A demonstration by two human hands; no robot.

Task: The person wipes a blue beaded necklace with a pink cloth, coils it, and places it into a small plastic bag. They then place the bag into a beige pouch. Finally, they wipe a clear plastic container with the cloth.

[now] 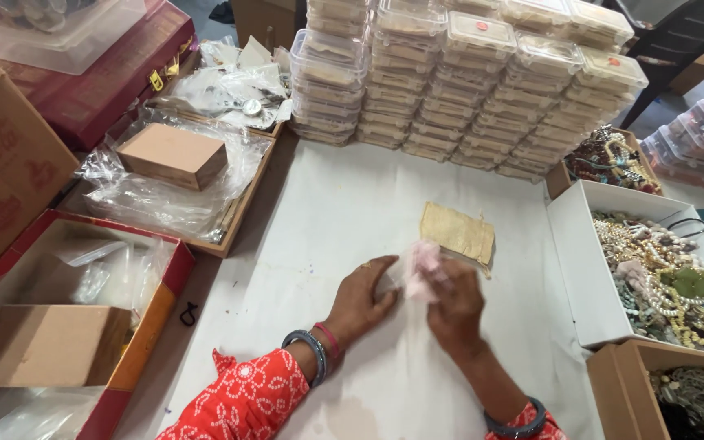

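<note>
Two hands on white table. Left hand: fingers together, flat on table, tips touching pink cloth piece. Right hand: fingers closed on same pink piece. One gold fabric pouch just beyond pink piece, touching it. Beyond pouch: stacked clear plastic boxes, count unreadable. Right of pouch: one white tray of beaded jewellery.
</note>
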